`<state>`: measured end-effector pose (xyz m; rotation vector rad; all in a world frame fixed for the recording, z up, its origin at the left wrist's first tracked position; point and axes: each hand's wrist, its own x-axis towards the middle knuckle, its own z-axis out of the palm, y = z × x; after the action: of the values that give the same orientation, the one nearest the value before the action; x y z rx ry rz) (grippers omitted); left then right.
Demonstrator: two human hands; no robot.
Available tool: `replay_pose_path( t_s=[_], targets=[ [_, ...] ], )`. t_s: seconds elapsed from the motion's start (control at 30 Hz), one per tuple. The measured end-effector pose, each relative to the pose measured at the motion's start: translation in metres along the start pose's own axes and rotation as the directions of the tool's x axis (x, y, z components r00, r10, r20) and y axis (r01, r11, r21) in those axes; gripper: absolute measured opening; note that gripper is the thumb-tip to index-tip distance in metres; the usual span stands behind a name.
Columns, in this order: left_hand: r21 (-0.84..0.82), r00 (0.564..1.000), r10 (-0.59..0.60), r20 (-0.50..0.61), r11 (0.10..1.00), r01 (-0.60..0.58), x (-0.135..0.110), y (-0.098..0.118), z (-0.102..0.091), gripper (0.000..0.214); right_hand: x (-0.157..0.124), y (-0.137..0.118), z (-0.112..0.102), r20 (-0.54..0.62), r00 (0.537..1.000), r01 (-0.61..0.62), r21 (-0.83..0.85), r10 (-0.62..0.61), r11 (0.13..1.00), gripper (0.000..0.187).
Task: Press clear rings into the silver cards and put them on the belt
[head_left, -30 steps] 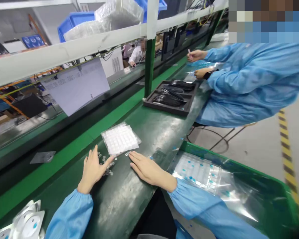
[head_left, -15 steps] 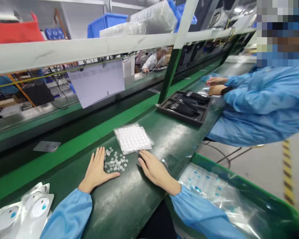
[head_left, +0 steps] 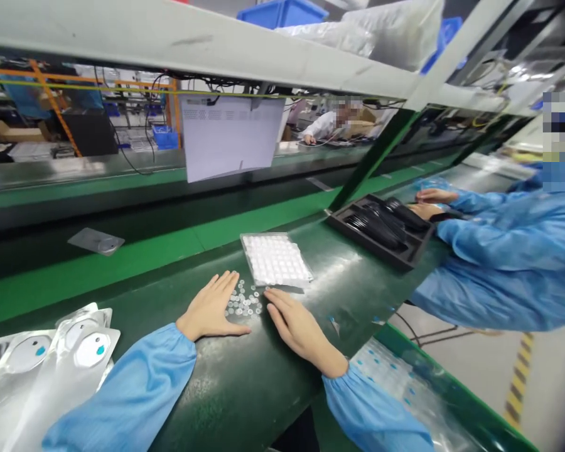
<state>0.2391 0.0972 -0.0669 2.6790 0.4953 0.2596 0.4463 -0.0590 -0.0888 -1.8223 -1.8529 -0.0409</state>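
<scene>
Loose discs (head_left: 245, 302), white pack (head_left: 277, 259) behind, tray (head_left: 368, 242) beyond

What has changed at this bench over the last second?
Over the last half second, the left hand has moved rightward and the right hand leftward, closing in on either side of the loose discs, which look more tightly gathered. A co-worker's hand, raised a second ago, has come down. The wearer's hands visibly grasped or released nothing. The white sheet and dark tray stayed put.
</scene>
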Motion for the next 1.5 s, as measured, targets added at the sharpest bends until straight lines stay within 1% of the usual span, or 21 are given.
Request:
replay_pose_path(
  t_s=[0.07, 0.1, 0.17, 0.3, 0.37, 0.47, 0.53, 0.67, 0.73, 0.83, 0.93, 1.0, 1.07, 1.13, 1.2, 1.27, 1.3, 1.37, 1.43, 1.47, 1.5],
  targets=[
    [-0.002, 1.0, 0.005, -0.013, 1.0, -0.005, 0.0, 0.002, 0.001, 0.122, 0.005, 0.004, 0.001, -0.022, 0.999, -0.032, -0.047, 0.031, 0.998, 0.044],
    [0.006, 1.0, 0.013, -0.018, 1.0, -0.013, 0.001, 0.003, 0.001, 0.119, 0.006, 0.004, 0.0, -0.008, 1.0, -0.023, -0.064, 0.022, 0.998, 0.044],
    [0.031, 1.0, 0.024, -0.015, 0.999, -0.023, 0.002, 0.006, 0.002, 0.115, 0.005, 0.001, -0.001, 0.057, 0.998, 0.03, -0.073, -0.026, 0.997, 0.043],
    [0.075, 1.0, 0.004, -0.004, 0.997, -0.003, 0.004, 0.008, 0.006, 0.114, 0.0, -0.011, -0.005, 0.168, 0.979, 0.121, -0.012, -0.117, 0.993, 0.04],
    [0.089, 1.0, -0.001, -0.015, 0.996, 0.003, 0.005, 0.008, 0.008, 0.114, 0.005, -0.014, -0.003, 0.17, 0.979, 0.114, 0.002, -0.113, 0.993, 0.041],
    [0.097, 0.999, 0.002, -0.041, 0.995, 0.002, 0.006, 0.006, 0.013, 0.116, 0.019, -0.018, 0.003, 0.156, 0.986, 0.058, -0.037, -0.052, 0.998, 0.044],
    [0.095, 0.998, 0.001, -0.058, 0.995, 0.005, 0.006, 0.005, 0.015, 0.118, 0.026, -0.023, 0.006, 0.184, 0.982, 0.045, -0.069, -0.032, 0.997, 0.045],
    [0.074, 0.998, 0.003, -0.069, 0.997, 0.002, 0.006, 0.004, 0.016, 0.117, 0.024, -0.037, 0.002, 0.258, 0.962, 0.098, -0.02, -0.09, 0.995, 0.044],
    [0.046, 0.998, 0.009, -0.064, 0.999, -0.006, 0.007, 0.003, 0.016, 0.118, 0.02, -0.039, -0.001, 0.238, 0.965, 0.104, 0.022, -0.106, 0.994, 0.044],
    [-0.001, 0.997, -0.016, -0.07, 1.0, 0.016, 0.008, 0.003, 0.015, 0.124, 0.014, -0.031, -0.003, 0.153, 0.985, 0.069, 0.087, -0.082, 0.994, 0.044],
    [-0.023, 0.99, -0.095, -0.108, 0.995, 0.094, 0.004, 0.011, 0.017, 0.123, 0.002, -0.019, 0.003, 0.082, 0.996, 0.003, 0.204, -0.02, 0.979, 0.045],
    [-0.028, 0.981, -0.137, -0.134, 0.99, 0.135, 0.001, 0.018, 0.021, 0.118, -0.007, -0.013, 0.013, 0.043, 0.994, -0.109, 0.287, 0.101, 0.952, 0.05],
    [-0.044, 0.98, -0.147, -0.133, 0.989, 0.142, 0.002, 0.022, 0.026, 0.108, -0.012, -0.01, 0.027, 0.04, 0.957, -0.285, 0.341, 0.289, 0.896, 0.062],
    [-0.119, 0.985, -0.133, -0.106, 0.986, 0.12, 0.005, 0.02, 0.027, 0.105, -0.011, -0.013, 0.041, 0.093, 0.912, -0.405, 0.368, 0.4, 0.837, 0.077],
    [-0.247, 0.989, -0.126, -0.076, 0.964, 0.104, 0.004, 0.018, 0.02, 0.108, -0.006, -0.022, 0.052, 0.151, 0.899, -0.437, 0.393, 0.412, 0.81, 0.087],
    [-0.356, 0.984, -0.158, -0.087, 0.927, 0.117, -0.004, 0.016, 0.003, 0.106, 0.001, -0.034, 0.059, 0.164, 0.914, -0.406, 0.41, 0.372, 0.817, 0.09],
    [-0.381, 0.976, -0.186, -0.113, 0.916, 0.13, -0.012, 0.015, -0.009, 0.101, 0.003, -0.039, 0.06, 0.15, 0.927, -0.375, 0.41, 0.344, 0.831, 0.09],
    [-0.348, 0.953, -0.246, -0.177, 0.921, 0.173, -0.04, 0.015, -0.036, 0.087, 0.006, -0.046, 0.059, 0.1, 0.954, -0.298, 0.401, 0.282, 0.866, 0.09],
    [-0.232, 0.915, -0.33, -0.233, 0.932, 0.277, -0.08, 0.015, -0.062, 0.076, 0.004, -0.048, 0.057, 0.046, 0.971, -0.231, 0.407, 0.233, 0.884, 0.087],
    [-0.164, 0.874, -0.406, -0.267, 0.913, 0.374, -0.104, 0.015, -0.073, 0.074, 0.003, -0.049, 0.056, 0.025, 0.974, -0.213, 0.417, 0.223, 0.883, 0.084],
    [-0.112, 0.796, -0.512, -0.322, 0.856, 0.505, -0.128, 0.015, -0.082, 0.075, 0.001, -0.049, 0.055, 0.01, 0.975, -0.205, 0.429, 0.223, 0.88, 0.082]
  ],
)
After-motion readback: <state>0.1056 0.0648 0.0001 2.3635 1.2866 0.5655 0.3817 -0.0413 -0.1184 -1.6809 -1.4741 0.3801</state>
